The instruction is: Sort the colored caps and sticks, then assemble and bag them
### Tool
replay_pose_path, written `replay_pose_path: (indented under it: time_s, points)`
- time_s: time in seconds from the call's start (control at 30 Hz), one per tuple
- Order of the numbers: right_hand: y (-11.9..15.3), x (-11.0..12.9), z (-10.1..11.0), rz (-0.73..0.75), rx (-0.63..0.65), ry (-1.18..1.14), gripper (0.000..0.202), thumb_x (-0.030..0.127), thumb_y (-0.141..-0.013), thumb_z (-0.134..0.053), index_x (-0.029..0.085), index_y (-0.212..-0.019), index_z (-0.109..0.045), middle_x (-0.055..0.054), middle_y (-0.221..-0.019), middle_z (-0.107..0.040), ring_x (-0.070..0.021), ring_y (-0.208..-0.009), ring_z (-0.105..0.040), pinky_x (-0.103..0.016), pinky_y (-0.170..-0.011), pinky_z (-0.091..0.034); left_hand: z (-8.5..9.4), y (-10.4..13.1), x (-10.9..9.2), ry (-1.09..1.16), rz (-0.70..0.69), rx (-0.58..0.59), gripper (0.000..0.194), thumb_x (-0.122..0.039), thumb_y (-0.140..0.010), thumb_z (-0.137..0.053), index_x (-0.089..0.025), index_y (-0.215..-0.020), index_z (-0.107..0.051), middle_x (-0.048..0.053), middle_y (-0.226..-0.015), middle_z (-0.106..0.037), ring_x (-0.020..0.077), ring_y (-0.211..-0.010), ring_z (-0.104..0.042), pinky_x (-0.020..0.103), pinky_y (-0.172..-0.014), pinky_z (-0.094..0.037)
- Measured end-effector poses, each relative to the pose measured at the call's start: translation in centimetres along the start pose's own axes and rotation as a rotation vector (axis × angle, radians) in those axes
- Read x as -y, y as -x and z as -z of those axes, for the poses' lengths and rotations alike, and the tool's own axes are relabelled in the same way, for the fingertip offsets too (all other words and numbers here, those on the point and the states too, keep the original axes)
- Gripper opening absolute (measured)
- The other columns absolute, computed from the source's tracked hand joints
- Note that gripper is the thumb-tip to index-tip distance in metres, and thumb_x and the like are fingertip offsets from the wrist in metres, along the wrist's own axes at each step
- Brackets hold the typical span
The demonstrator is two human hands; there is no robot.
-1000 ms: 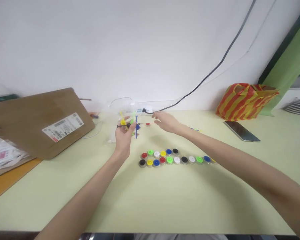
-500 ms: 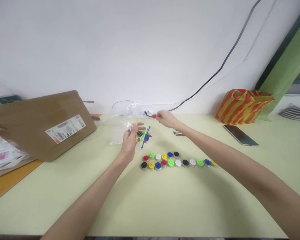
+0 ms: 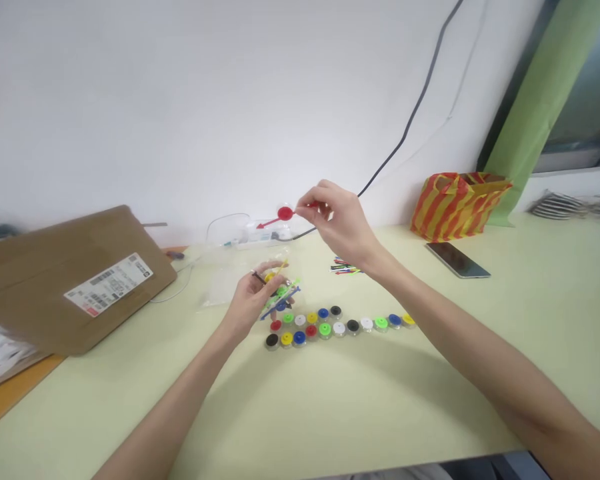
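Note:
My right hand (image 3: 337,220) is raised in front of the wall, pinching a red plastic arrow with a round disc (image 3: 285,213). The arrow's pointed end faces down to the left. Lower down, my left hand (image 3: 247,300) holds a loose bunch of similar coloured arrows with discs (image 3: 281,291), in yellow, green, blue and black. Just beyond its fingers, small round pieces with coloured tops and clear bases (image 3: 325,329) stand in two rows on the table. Behind them lies a pile of thin coloured arrows (image 3: 343,265), partly covered by my right forearm.
A clear plastic bag (image 3: 223,283) lies behind my left hand. To the left a cardboard package (image 3: 45,283) with a label leans up. A phone (image 3: 457,259) and a red-and-yellow striped bag (image 3: 455,210) are at the right. A black cable (image 3: 405,133) hangs along the wall.
My right hand has come closer and higher with the red arrow, which now shows more clearly. My left hand has dropped nearer the rows. The camera view has shifted right.

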State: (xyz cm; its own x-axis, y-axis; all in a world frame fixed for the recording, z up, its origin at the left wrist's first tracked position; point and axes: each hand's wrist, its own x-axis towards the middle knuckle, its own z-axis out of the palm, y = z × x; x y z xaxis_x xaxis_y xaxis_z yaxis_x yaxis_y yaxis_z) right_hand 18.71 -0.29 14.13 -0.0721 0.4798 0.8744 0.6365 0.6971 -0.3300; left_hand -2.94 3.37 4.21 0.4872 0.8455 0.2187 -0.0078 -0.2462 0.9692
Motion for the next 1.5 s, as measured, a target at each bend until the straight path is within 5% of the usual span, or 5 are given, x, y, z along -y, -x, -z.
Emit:
replay_pose_path:
  time_s: [0.4,0.53,0.73,1.1,1.5]
  points:
    - [0.5,1.1,0.4,0.210,0.269,0.264,0.032,-0.001,-0.094,-0.041,0.020,-0.090,-0.065,-0.005,-0.091,-0.061,-0.0199,-0.088,-0.052,-0.033,-0.075,-0.037,-0.1,0.2,-0.4,-0.174,-0.083,0.023,0.059,-0.050,-0.083,-0.078,-0.021,-0.131,-0.061,0.013,-0.113,-0.076,0.0260,-0.090,-0.072,0.027,-0.053,-0.059]
    - [0.8,1.0,-0.3,0.207,0.448,0.099,0.036,-0.008,-0.086,-0.039,0.018,-0.092,-0.063,-0.004,-0.089,-0.067,-0.0182,-0.088,-0.055,-0.031,-0.078,-0.037,-0.7,0.5,-0.6,-0.150,-0.078,0.078,0.059,-0.046,-0.084,-0.078,-0.022,-0.134,-0.058,0.013,-0.114,-0.076,0.0299,-0.103,-0.073,0.029,-0.062,-0.060]
    - [0.9,0.2,-0.1,0.025,0.350,-0.242,0.024,0.006,-0.096,-0.040,0.021,-0.105,-0.055,0.000,-0.089,-0.065,-0.0147,-0.079,-0.062,-0.029,-0.075,-0.044,-0.8,0.5,-0.2,-0.111,-0.125,0.094,0.051,-0.042,-0.087,-0.077,-0.019,-0.130,-0.061,0.011,-0.108,-0.077,0.0256,-0.107,-0.072,0.037,-0.095,-0.057]
    - [0.0,0.5,3.3,0.079,0.417,0.034,0.028,0.002,-0.090,-0.047,0.022,-0.084,-0.066,-0.001,-0.085,-0.070,-0.0177,-0.080,-0.060,-0.032,-0.074,-0.042,-1.0,0.8,-0.3,-0.150,-0.113,0.118,0.050,-0.049,-0.089,-0.072,-0.019,-0.128,-0.063,0.009,-0.096,-0.078,0.0233,-0.096,-0.073,0.033,-0.087,-0.056]
    - [0.3,0.9,2.2,0.044,0.607,-0.065,0.021,0.003,-0.087,-0.055,0.019,-0.082,-0.067,0.001,-0.076,-0.068,-0.0115,-0.066,-0.055,-0.026,-0.060,-0.037,-0.6,0.4,-0.4,-0.072,-0.116,0.030,0.058,-0.052,-0.087,-0.075,-0.018,-0.132,-0.062,0.013,-0.108,-0.078,0.0291,-0.106,-0.074,0.040,-0.093,-0.058]
